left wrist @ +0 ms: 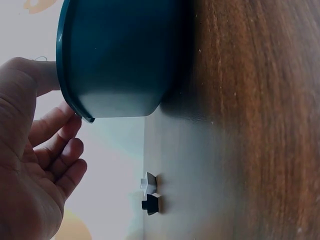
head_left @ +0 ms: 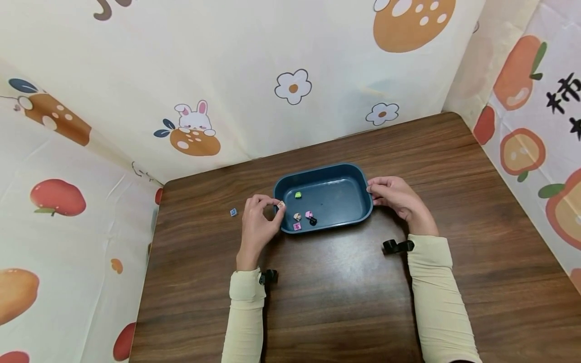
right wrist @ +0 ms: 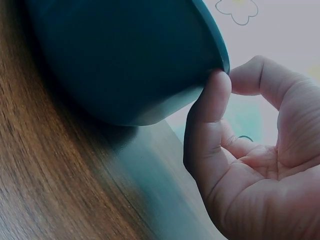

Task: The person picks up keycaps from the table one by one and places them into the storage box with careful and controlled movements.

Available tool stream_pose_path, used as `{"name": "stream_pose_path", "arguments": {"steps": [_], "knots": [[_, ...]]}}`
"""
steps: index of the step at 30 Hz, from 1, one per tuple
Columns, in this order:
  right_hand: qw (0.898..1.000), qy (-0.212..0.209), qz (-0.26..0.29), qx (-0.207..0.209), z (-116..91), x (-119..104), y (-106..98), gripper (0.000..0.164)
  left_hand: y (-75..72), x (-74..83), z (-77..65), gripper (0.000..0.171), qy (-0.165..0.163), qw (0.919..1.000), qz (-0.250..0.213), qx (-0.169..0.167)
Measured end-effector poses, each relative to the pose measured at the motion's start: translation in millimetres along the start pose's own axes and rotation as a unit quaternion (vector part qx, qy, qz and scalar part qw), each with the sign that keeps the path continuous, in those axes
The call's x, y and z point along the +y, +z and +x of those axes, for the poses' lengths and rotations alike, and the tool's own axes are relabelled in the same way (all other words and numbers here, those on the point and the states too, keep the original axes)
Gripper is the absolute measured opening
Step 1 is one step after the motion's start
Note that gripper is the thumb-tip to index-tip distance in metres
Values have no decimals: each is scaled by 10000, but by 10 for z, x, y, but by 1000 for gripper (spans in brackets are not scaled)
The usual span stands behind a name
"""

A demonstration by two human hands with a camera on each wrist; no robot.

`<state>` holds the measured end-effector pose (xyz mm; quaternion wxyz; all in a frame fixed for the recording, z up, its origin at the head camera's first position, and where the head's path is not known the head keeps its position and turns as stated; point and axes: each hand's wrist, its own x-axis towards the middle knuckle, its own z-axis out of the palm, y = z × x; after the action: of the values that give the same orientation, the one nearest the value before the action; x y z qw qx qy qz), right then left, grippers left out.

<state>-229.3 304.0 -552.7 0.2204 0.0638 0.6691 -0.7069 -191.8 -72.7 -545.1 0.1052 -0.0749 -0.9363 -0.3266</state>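
A dark blue tray (head_left: 336,201) with rounded corners and raised walls lies on the table. My left hand (head_left: 259,222) is at its left end, thumb and index finger pinching a small cream-and-orange block (head_left: 281,204) over the rim. In the left wrist view, the tray wall hides that block. My right hand (head_left: 397,196) pinches the tray's right rim between thumb and fingers, as the right wrist view also shows. Inside the tray lie a green block (head_left: 298,195), a beige piece (head_left: 297,217), a light pink piece (head_left: 309,214), a black piece (head_left: 313,221) and a magenta block (head_left: 297,227).
A small blue block (head_left: 233,212) lies on the wooden table (head_left: 336,302), left of my left hand. Two small pieces, one pale (left wrist: 149,183) and one black (left wrist: 151,204), stand on the table in the left wrist view. Printed cloth (head_left: 245,65) hangs along the table's back and sides.
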Motion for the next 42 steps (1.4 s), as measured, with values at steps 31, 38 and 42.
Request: {"name": "stream_pose_path", "arguments": {"steps": [31,38,42], "knots": [[9999,31,-140,-16,4,-5,-8,28,91,-17,-19,24,316,9994,-69,-95],[9999,37,-108,3,2,-9,-9,28,90,-18,-27,29,471,9989,-58,-49],[9999,42,-127,8,1,-3,-7,30,82,-14,-43,31,526,9986,-103,-21]]}}
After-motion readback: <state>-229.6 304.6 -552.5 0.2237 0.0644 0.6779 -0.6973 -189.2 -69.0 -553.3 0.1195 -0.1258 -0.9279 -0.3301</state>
